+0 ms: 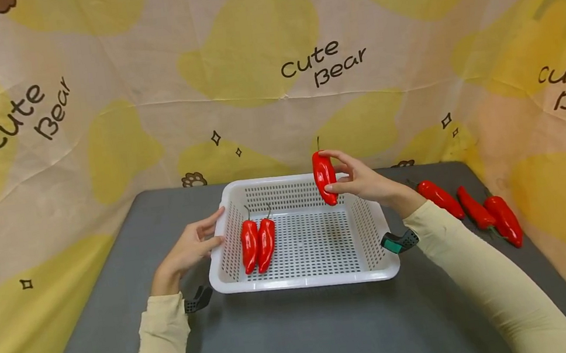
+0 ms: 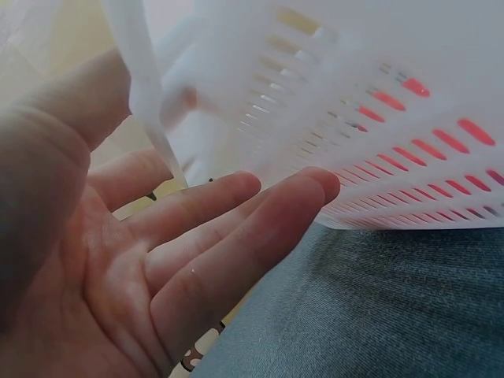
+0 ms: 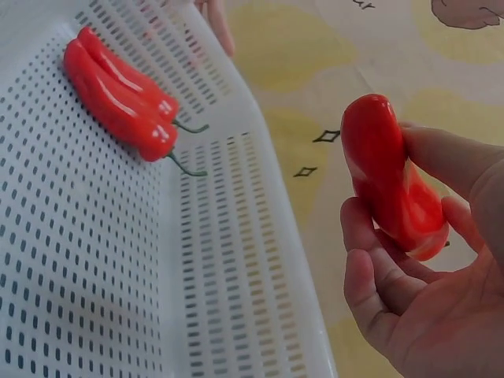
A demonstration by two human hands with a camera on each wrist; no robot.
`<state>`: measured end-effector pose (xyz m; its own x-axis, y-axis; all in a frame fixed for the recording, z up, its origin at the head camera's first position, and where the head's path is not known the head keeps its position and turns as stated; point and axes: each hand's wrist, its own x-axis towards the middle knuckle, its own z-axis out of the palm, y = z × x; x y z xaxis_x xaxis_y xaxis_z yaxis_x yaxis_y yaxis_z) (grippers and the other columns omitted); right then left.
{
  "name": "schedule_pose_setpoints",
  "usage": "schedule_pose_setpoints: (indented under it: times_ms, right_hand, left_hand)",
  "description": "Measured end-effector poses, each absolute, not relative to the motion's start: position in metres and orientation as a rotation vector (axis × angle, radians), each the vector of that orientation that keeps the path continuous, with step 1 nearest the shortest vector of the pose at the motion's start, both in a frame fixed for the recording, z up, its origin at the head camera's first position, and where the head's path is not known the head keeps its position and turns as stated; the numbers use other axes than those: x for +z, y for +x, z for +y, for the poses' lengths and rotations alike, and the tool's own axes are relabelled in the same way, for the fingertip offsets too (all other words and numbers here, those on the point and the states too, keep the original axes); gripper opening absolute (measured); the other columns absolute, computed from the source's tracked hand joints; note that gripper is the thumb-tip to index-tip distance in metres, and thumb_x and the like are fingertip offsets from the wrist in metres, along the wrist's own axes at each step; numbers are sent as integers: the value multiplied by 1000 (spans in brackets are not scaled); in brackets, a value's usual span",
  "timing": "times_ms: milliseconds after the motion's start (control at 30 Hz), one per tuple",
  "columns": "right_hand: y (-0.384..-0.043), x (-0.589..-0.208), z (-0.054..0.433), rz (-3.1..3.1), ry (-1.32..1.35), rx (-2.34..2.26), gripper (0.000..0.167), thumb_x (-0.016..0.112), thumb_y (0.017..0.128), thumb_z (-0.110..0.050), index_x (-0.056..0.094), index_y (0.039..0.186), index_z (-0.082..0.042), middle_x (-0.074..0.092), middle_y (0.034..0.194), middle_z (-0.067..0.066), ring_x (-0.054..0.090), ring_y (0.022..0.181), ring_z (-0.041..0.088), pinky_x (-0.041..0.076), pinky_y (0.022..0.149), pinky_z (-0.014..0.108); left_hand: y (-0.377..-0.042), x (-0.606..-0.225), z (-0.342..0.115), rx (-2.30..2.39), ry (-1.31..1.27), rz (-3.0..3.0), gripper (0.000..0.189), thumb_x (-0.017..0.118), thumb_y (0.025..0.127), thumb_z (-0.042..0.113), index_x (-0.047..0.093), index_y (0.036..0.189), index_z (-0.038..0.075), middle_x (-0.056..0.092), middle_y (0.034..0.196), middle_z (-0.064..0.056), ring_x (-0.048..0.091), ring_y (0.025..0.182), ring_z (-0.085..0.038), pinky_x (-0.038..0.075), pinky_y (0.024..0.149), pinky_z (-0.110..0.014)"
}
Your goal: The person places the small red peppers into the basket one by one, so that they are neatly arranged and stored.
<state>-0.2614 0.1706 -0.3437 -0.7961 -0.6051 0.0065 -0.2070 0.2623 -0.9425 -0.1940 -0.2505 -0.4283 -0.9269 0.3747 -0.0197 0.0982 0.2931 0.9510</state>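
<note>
A white perforated plastic basket [image 1: 306,281] sits on the grey table. My left hand [image 1: 193,247] holds its left rim; in the left wrist view the fingers [image 2: 228,268] reach under the rim along the outer wall. Above the basket's right rear part, my right hand [image 1: 363,181] pinches a glossy red chili pepper [image 1: 323,174] between thumb and fingers, its stem pointing up. Two more red peppers, a left one [image 1: 250,246] and a right one [image 1: 267,244], lie side by side on the basket floor near the left wall, stems towards the back.
Right of the basket, beyond my right forearm, three red peppers lie on the table: one at the back [image 1: 439,198], one in the middle [image 1: 474,209] and one at the right edge [image 1: 505,221]. A printed yellow cloth [image 1: 246,45] hangs behind and beside the table [image 1: 303,339].
</note>
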Motion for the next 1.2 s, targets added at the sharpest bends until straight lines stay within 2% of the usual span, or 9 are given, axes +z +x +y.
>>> schedule_pose_setpoints:
  times_ms: [367,667,933,1200]
  right_hand:
    - [-265,-356,144,2164,-749,-1484,74,65,96,-6,26,158,-17,45,146,27,63,117,43,57,97,54]
    - [-264,-367,122,2148,-769,-1402,73,66,95,-4,29,157,-14,49,142,27,66,109,37,60,92,46]
    - [-261,-377,111,2154,-760,-1287,74,69,93,-10,31,157,-17,47,146,23,61,116,40,58,96,54]
    - [-259,-382,106,2168,-767,-1170,72,71,92,-13,36,155,-19,45,147,19,60,117,38,59,95,51]
  left_hand:
    - [-194,-429,-252,1680,416,2323,72,60,96,4,28,160,9,47,149,-33,70,105,-35,64,75,-44]
    - [-193,-428,-252,1666,419,2333,72,60,96,5,28,160,9,48,148,-33,70,104,-35,64,75,-43]
    - [-193,-429,-252,1667,417,2338,71,61,96,5,29,160,8,48,148,-32,71,104,-34,64,75,-43]
    - [-195,-428,-251,1681,418,2325,71,60,95,4,29,160,9,48,148,-33,70,105,-35,64,76,-43]
